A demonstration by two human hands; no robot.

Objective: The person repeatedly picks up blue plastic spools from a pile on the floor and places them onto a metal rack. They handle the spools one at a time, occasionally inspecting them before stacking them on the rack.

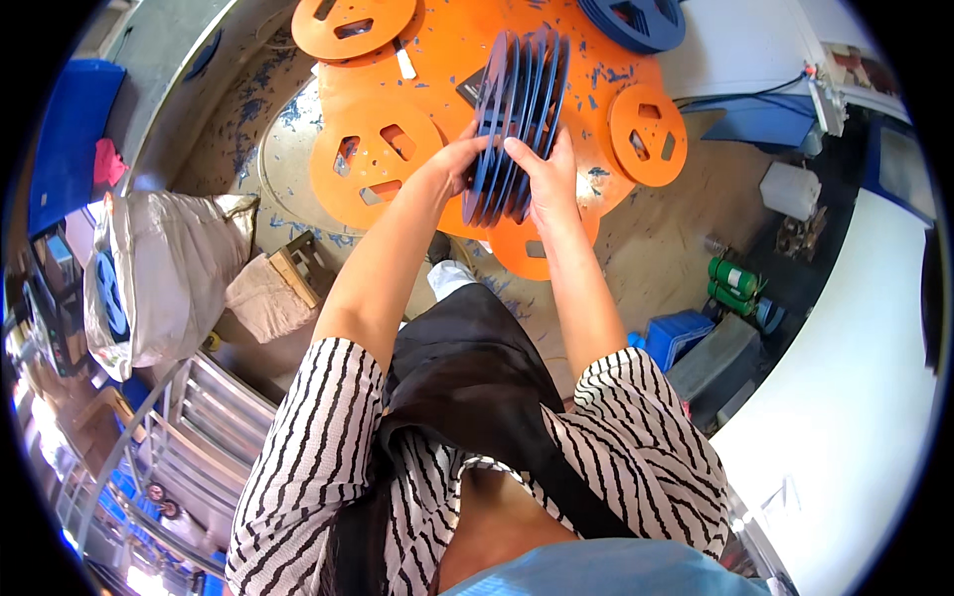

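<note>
Between my two hands is a stack of several dark blue reels (519, 109), tipped up on edge over the orange round table (447, 84). My left hand (461, 162) is closed on the stack's left side, its fingers partly hidden behind the rims. On the right side, my right hand (549, 179) grips the stack with its thumb across the nearer rims. Orange discs with slots lie around: one by my left forearm (370, 164), another to the right (648, 134). A dark flat piece (469, 87) shows just left of the stack.
More dark blue reels (651, 28) are piled at the table's far right. A large whitish sack (164, 268) stands at left, by a metal rack (214, 402). Green bottles (733, 283) and a blue crate (678, 336) sit on the floor at right. Blue scraps litter the floor.
</note>
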